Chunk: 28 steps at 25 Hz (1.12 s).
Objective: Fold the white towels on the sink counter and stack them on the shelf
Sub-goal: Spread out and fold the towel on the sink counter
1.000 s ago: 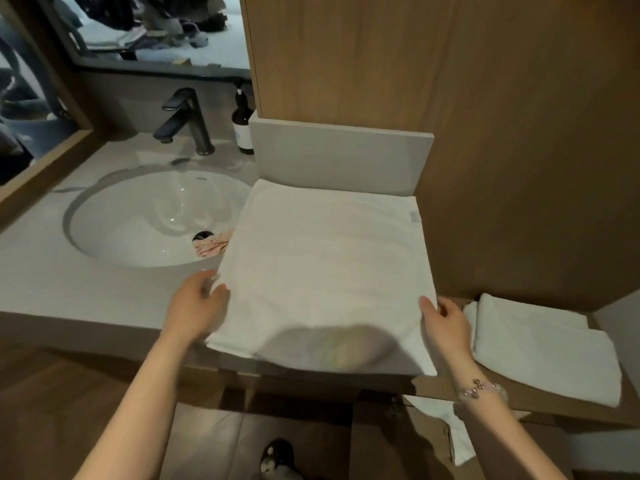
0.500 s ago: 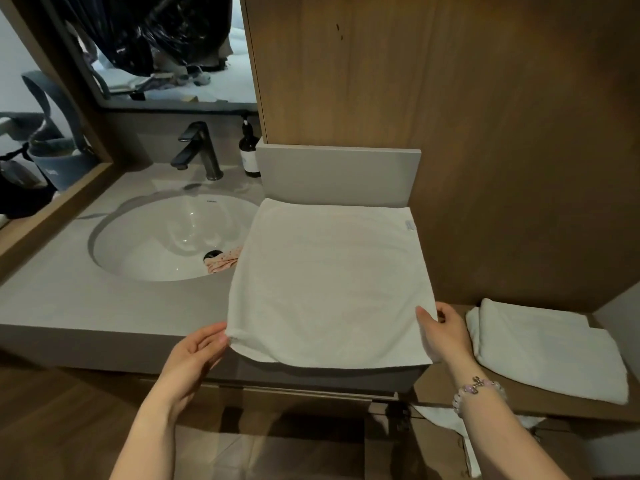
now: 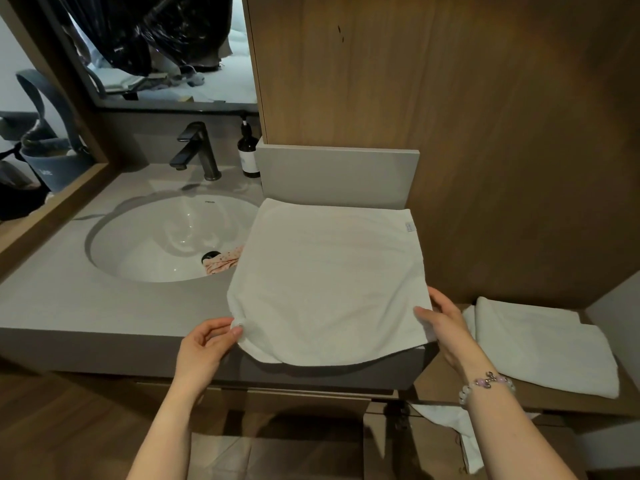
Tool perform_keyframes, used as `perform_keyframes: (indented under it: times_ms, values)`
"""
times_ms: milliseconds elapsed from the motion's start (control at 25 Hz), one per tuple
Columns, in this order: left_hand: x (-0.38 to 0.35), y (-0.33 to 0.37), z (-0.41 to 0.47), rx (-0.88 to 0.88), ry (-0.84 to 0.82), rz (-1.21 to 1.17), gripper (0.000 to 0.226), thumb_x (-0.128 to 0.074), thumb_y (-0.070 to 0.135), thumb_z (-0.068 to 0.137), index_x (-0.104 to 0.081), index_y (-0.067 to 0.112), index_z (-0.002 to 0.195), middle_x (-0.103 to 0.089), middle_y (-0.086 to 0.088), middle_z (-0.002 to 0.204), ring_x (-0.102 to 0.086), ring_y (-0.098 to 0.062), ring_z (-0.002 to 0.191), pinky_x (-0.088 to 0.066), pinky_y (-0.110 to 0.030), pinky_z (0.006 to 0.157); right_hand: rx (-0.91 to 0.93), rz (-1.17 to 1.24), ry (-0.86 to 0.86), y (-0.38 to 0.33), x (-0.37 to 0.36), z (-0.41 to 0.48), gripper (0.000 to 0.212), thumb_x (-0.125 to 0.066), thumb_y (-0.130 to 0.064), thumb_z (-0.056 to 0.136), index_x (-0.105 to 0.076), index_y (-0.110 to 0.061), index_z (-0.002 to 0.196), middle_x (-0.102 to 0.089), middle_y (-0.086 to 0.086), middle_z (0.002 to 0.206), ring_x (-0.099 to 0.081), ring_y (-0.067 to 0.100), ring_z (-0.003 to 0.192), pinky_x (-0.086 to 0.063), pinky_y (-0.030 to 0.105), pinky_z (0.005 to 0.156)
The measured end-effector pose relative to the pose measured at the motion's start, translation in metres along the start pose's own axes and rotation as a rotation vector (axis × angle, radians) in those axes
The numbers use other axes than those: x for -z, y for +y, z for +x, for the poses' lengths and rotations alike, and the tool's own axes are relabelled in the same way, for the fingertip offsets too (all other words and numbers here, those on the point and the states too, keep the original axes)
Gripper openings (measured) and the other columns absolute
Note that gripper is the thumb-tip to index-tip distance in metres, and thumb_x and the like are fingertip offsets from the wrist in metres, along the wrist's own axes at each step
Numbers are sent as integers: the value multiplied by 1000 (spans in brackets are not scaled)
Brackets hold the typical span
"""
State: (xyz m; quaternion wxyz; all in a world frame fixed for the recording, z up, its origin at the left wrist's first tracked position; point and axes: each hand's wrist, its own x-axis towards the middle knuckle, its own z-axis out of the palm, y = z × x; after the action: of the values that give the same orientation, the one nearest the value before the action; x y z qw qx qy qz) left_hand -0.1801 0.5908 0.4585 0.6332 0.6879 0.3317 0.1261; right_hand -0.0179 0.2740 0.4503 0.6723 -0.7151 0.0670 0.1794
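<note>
At the right end of the grey table [image 3: 86,306] the white towel [image 3: 329,278] lies flat and nearly square, sides parallel to the table's edges, near edge draped over the front. A folded towel [image 3: 540,348] lies on the shelf [image 3: 554,398]. The left hand [image 3: 204,351] has its fingers pinching the towel's near left corner, and the right hand [image 3: 446,327] grips the near right corner.
</note>
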Motion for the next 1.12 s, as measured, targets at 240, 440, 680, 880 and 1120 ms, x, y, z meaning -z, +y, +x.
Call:
perform_keyframes:
  times_ms: [240, 440, 680, 880, 1120]
  values:
    - [-1, -5, 5, 34, 48, -95, 10, -62, 13, 86, -63, 14, 96, -67, -11, 99, -64, -25, 95, -50, -35, 85, 9, 54, 3, 8, 0, -4, 42, -49, -7, 96, -48, -19, 136, -59, -1, 127, -57, 16, 110, -49, 24, 79]
    - [-4, -4, 6, 15, 102, -85, 16, -60, 16, 89, -61, 11, 104, -65, -10, 101, -63, -27, 98, -49, -36, 86, 67, 59, 49, 9, 1, -4, 41, -50, -15, 96, -48, -20, 137, -56, -4, 131, -54, 17, 119, -49, 33, 93]
    - [-7, -2, 7, -103, 179, 109, 32, -56, 15, 92, -59, 16, 124, -58, -6, 120, -52, -26, 115, -45, -47, 98, -42, 84, 17, 11, 14, -9, 44, -59, -14, 91, -49, -19, 133, -60, 2, 127, -60, 18, 111, -52, 34, 88]
    - [9, 1, 7, -43, -4, 114, 24, -63, 9, 86, -65, 21, 107, -64, -2, 108, -58, -26, 109, -46, -46, 97, -160, 108, -7, 22, 25, -33, 32, -63, -12, 87, -57, -12, 118, -69, 7, 105, -66, 21, 97, -53, 30, 75]
    - [28, 10, 2, -38, -70, 209, 11, -69, 7, 80, -69, 17, 85, -70, -5, 90, -64, -23, 89, -49, -27, 75, -200, 179, 100, 30, 20, -35, 33, -58, -4, 90, -55, -9, 122, -67, 5, 101, -65, 19, 93, -55, 31, 72]
